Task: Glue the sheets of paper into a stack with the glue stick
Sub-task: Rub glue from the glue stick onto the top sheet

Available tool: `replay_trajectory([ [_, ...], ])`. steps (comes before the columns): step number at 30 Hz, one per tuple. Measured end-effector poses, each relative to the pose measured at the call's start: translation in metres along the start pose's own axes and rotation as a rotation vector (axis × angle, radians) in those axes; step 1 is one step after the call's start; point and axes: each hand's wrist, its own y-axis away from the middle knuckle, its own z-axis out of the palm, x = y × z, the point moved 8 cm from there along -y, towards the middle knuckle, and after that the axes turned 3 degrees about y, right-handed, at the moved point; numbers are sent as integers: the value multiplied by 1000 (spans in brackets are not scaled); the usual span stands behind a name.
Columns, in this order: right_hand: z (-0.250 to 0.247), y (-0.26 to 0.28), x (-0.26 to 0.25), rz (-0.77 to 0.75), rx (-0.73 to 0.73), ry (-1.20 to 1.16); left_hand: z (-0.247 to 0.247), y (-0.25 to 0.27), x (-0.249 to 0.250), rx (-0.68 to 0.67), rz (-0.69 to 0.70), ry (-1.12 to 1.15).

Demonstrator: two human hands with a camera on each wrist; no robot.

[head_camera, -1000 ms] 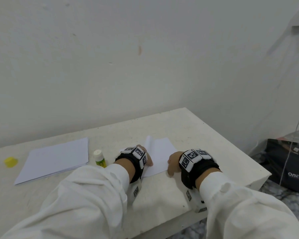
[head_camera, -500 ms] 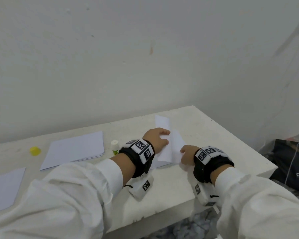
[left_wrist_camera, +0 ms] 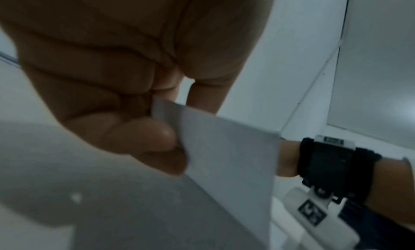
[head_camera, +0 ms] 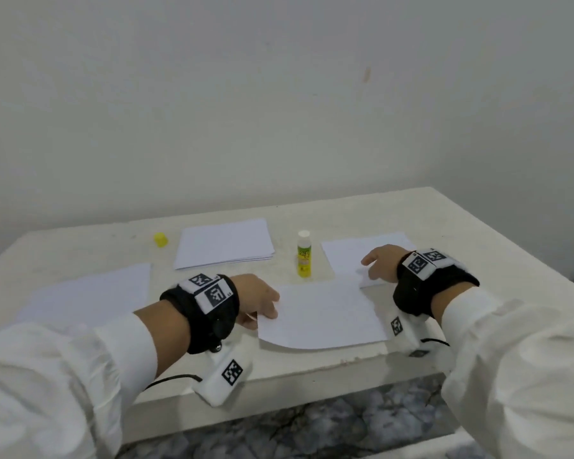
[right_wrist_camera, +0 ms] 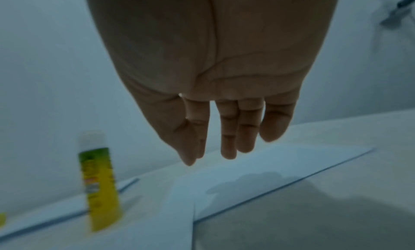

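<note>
My left hand (head_camera: 260,301) pinches the left edge of a white sheet of paper (head_camera: 325,313) near the table's front edge; the left wrist view shows thumb and fingers (left_wrist_camera: 143,138) closed on that sheet (left_wrist_camera: 229,156). My right hand (head_camera: 380,263) hovers with straight fingers (right_wrist_camera: 229,138) just above another sheet (head_camera: 355,253) at the right, holding nothing. The uncapped yellow-green glue stick (head_camera: 304,255) stands upright between the sheets, left of the right hand, and shows in the right wrist view as well (right_wrist_camera: 98,182). A stack of white sheets (head_camera: 224,243) lies at the back.
A yellow cap (head_camera: 160,239) lies left of the stack. One more sheet (head_camera: 90,293) lies at the table's left. The white table (head_camera: 478,226) stands against a wall; its front edge and right edge are close to my arms.
The left hand has drawn a sheet off the right-hand pile toward the front centre. The right hand lifted off the paper and now hovers. The camera view swung left.
</note>
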Motion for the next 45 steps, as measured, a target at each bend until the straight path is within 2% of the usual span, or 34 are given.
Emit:
replay_trajectory([
  [7,4,-27,-73,11,18,-178,-71,8,-60,159,-36,-431],
  [11,8,-44,-90,50,18,-312,-95,5,-73,241,-29,-614],
  [18,16,-59,-100,102,63,-437,-111,-1,-100,261,-89,-661],
  [22,1,-56,-114,54,157,-579,-122,7,-107,307,-58,-862],
  [25,-3,-49,-126,43,140,-714,-115,6,-114,183,-29,-1015],
  [27,-6,-46,-132,41,166,-697,-111,5,-118,122,-23,-1043],
  [32,-18,-35,-161,-86,255,-658,-102,3,-111,116,42,-1064],
  [37,-19,-21,-203,-180,220,-765,-96,2,-106,124,80,-1073],
  [45,12,-17,-278,-272,224,-403,-94,0,-107,142,119,-1135],
])
